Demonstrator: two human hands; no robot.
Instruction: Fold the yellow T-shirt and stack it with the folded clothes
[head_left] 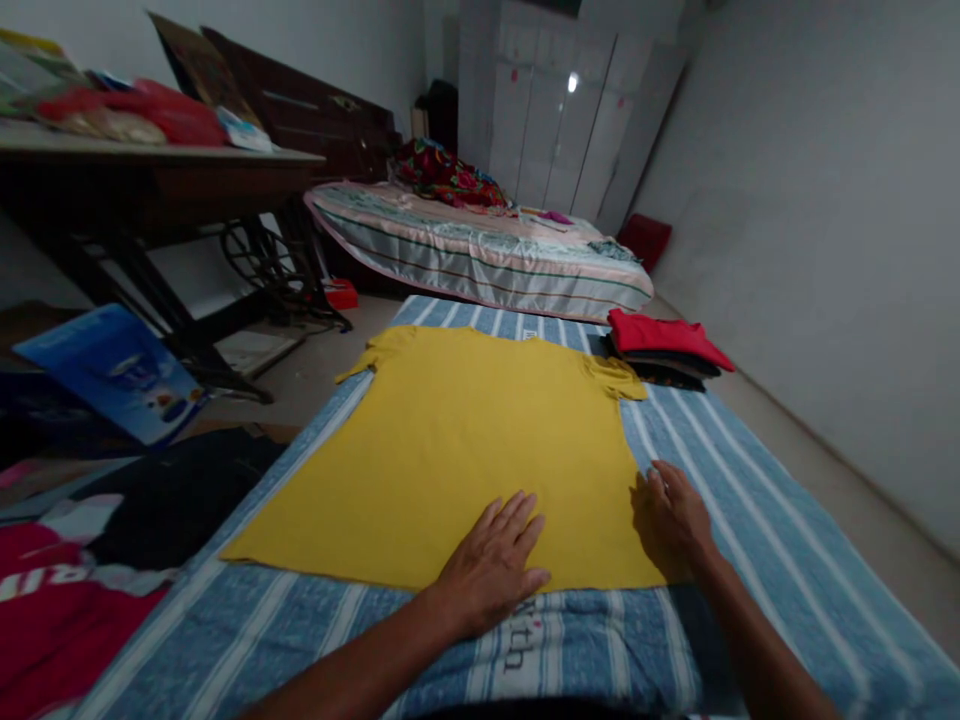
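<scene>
Smoothing stage, I reckon. Yellow T-shirt (487, 430) spread on striped bedsheet (750, 500); my left hand (496, 560) palm-down on it, gripping nothing. Right hand (681, 512) half-curled at edge, can't tell if pinching. Next move wants edge grip.

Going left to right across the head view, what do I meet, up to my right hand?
Blue carton → spoked wheel → red box on the floor → left hand, laid on the yellow shirt → right hand, at the shirt's right edge.

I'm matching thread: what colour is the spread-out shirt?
The shirt is yellow; best seen in head view.
</scene>
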